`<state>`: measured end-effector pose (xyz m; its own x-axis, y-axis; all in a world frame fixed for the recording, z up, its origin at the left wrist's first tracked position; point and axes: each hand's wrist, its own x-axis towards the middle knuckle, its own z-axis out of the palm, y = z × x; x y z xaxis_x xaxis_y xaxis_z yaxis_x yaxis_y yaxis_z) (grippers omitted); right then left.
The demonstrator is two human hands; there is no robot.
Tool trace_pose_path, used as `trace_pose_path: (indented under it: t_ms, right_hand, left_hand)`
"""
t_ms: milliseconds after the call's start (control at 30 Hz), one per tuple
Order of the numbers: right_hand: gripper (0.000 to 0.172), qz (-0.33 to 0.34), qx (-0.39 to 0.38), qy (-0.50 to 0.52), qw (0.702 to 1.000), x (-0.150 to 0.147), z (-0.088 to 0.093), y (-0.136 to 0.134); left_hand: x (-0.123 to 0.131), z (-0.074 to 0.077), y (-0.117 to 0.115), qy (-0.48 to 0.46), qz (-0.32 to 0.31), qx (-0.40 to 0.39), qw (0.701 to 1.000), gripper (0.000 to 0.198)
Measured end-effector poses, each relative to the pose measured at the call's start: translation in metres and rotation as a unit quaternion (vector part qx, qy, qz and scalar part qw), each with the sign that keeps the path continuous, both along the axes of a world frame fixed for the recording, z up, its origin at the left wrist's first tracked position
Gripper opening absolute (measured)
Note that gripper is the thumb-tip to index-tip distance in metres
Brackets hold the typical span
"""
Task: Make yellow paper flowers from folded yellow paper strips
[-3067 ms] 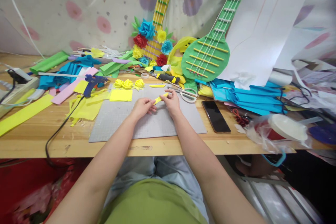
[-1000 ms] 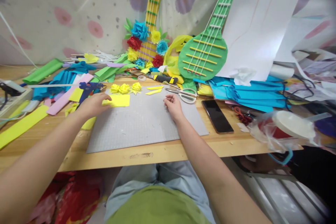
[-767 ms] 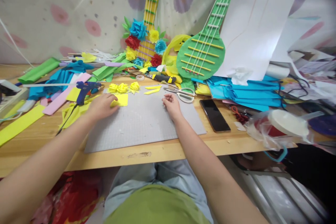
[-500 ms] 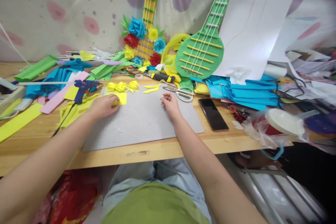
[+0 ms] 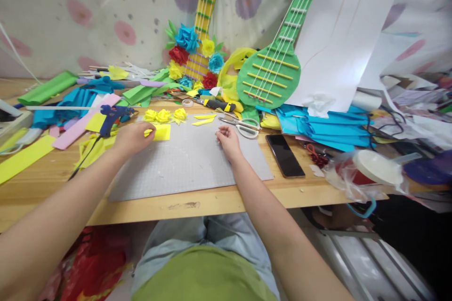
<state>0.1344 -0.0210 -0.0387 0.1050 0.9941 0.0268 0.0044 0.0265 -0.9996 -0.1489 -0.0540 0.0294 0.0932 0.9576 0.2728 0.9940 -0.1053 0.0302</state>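
My left hand [image 5: 136, 136] is closed in a pinch on a piece of yellow crepe paper, whose edge shows between thumb and finger. Beside those fingertips, a yellow paper rectangle [image 5: 163, 132] lies on the grey cutting mat [image 5: 176, 164]. My right hand [image 5: 228, 139] rests over the right part of the mat with its fingers curled together; whatever they hold, if anything, is hidden. Just beyond it lie white-handled scissors [image 5: 247, 128]. Yellow paper flowers [image 5: 163, 115] and thin folded yellow strips [image 5: 204, 121] sit along the mat's far edge.
A blue glue gun [image 5: 111, 117] lies left of the mat, near coloured paper. Right of it are a black phone [image 5: 285, 155] and a lidded cup in plastic [image 5: 374, 169]. A green paper instrument [image 5: 270, 75] and a yellow one with flowers [image 5: 203, 23] lean at the back.
My left hand has drawn slightly left and up, and a yellow paper edge now shows in its pinch. My right hand stays nearly where it was. The view has shifted slightly.
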Motion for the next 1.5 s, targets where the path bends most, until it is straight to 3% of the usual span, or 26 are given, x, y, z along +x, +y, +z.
trace_pose_path:
  t_ms: [100,267,433,567,633,700,933,1333,1500]
  right_hand:
    - [0.032,0.034,0.053,-0.065,0.996,-0.003,0.003,-0.006]
    - [0.070,0.107,0.155,-0.202,0.961,-0.009,0.011,-0.023]
    - [0.074,0.143,0.155,-0.264,0.941,-0.011,0.011,-0.024]
    - [0.055,0.122,0.120,-0.275,0.946,-0.009,0.009,-0.017]
    - [0.046,0.105,0.117,-0.277,0.948,-0.004,0.009,-0.014]
    - [0.040,0.100,0.114,-0.272,0.950,0.001,0.011,-0.011]
    - [0.039,0.172,0.021,-0.130,0.976,0.014,0.014,-0.005]
    - [0.028,0.060,0.064,-0.253,0.963,0.007,0.009,-0.008]
    - [0.031,0.075,0.074,-0.207,0.973,0.005,0.014,-0.010]
  left_hand:
    - [0.029,0.003,-0.004,-0.037,-0.014,0.055,0.998,0.028]
    - [0.091,-0.015,-0.005,-0.036,-0.108,0.015,0.993,0.025]
    - [0.129,-0.033,-0.006,-0.053,-0.120,-0.017,0.991,0.025]
    - [0.127,-0.040,-0.005,-0.110,-0.152,-0.015,0.982,0.023]
    - [0.119,-0.044,-0.002,-0.146,-0.183,0.001,0.972,0.038]
    - [0.109,-0.048,0.001,-0.192,-0.163,0.011,0.968,0.045]
    - [0.101,-0.046,-0.005,-0.266,-0.055,-0.038,0.962,0.028]
    - [0.103,-0.048,-0.004,-0.305,0.022,-0.055,0.950,0.043]
    - [0.101,-0.049,-0.002,-0.308,0.028,-0.042,0.950,0.042]
